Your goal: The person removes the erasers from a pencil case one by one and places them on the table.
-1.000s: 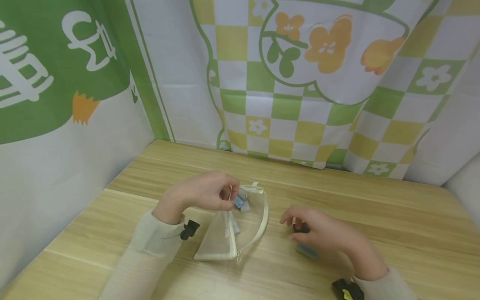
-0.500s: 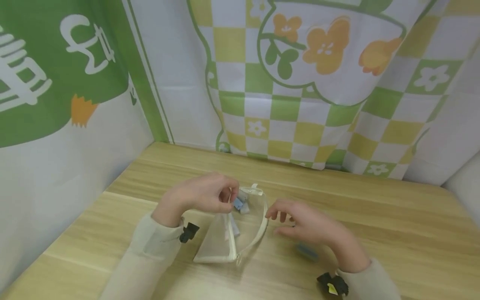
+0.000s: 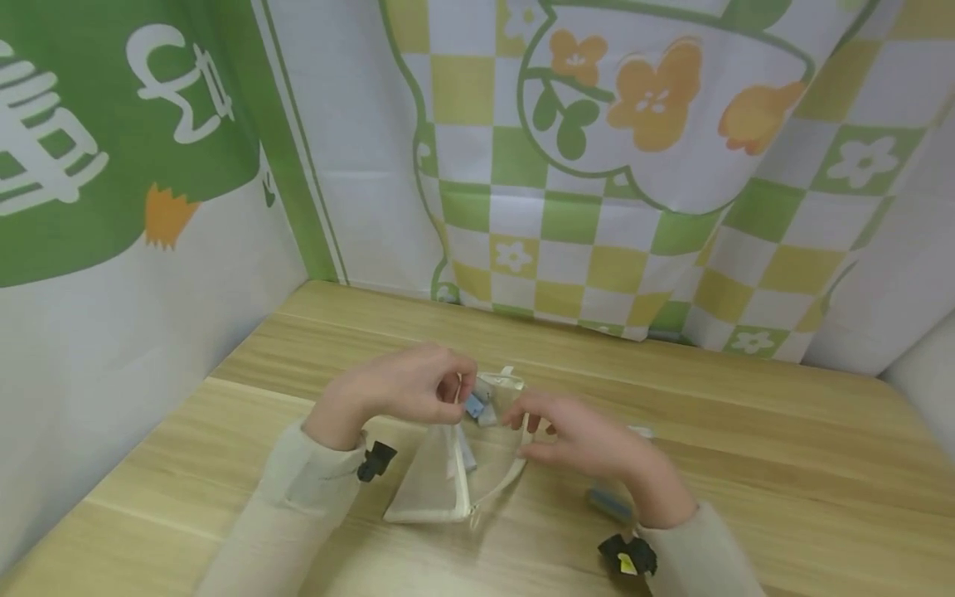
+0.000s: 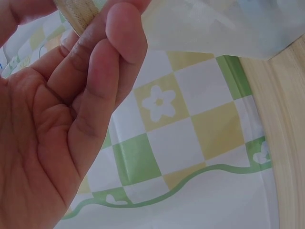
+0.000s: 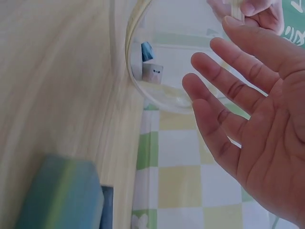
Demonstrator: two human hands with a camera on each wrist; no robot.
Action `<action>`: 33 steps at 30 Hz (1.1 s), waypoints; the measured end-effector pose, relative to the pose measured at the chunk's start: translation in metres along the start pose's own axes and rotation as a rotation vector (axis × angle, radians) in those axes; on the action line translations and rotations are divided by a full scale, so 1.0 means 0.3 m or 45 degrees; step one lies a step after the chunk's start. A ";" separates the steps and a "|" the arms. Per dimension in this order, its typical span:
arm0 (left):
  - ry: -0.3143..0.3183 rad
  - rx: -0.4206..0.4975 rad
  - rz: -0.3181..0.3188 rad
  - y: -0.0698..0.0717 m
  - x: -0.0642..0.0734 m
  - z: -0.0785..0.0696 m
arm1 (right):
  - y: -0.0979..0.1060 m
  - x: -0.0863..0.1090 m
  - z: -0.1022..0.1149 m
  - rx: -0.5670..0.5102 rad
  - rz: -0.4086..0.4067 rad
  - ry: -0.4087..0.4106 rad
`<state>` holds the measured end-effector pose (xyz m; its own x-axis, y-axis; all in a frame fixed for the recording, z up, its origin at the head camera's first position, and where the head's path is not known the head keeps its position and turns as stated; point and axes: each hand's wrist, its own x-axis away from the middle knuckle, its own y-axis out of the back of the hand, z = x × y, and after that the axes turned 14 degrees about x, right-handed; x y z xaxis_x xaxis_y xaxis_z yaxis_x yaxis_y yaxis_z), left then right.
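Note:
A see-through zip pouch [image 3: 421, 493] with cream edging stands on the table with its mouth spread. My left hand [image 3: 406, 385] pinches its zipped edge; in the left wrist view the zip tape [image 4: 78, 14] runs between thumb and fingers. Inside lie small pieces, among them a blue one [image 3: 474, 405] and a pale one with a tiny face print [image 5: 152, 74]. My right hand [image 3: 578, 435] hovers at the pouch's right rim, and its fingers [image 5: 228, 81] are spread and hold nothing. Whether they touch the rim cannot be told.
A blue-green block with a yellow-green stripe [image 5: 62, 195] lies on the wooden table [image 3: 783, 497], right of the pouch. A small pale item [image 3: 642, 432] shows behind my right wrist. A patterned curtain [image 3: 567, 207] hangs along the table's back edge.
My right hand has moved left from beside the blue-green block to the pouch's right rim. The dark item by its fingers a second ago no longer shows there. The left hand has stayed put.

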<state>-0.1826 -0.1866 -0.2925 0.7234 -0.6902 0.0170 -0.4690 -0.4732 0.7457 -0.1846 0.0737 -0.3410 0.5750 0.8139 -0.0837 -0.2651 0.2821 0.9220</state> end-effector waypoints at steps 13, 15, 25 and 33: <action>-0.012 0.018 -0.006 0.007 -0.003 0.007 | -0.032 -0.078 0.007 -0.028 0.111 0.026; -0.005 0.026 -0.003 0.007 -0.003 0.010 | -0.038 -0.087 0.009 -0.034 0.123 0.035; -0.003 0.060 0.011 0.013 0.000 0.012 | -0.076 -0.146 0.001 -0.017 0.113 0.111; -0.036 0.067 0.013 0.014 0.002 0.012 | -0.105 -0.169 0.005 0.013 0.176 0.108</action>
<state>-0.1859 -0.1909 -0.2918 0.7040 -0.7102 0.0049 -0.5030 -0.4938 0.7093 -0.2042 0.0227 -0.3653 0.4662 0.8846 0.0127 -0.3290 0.1600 0.9307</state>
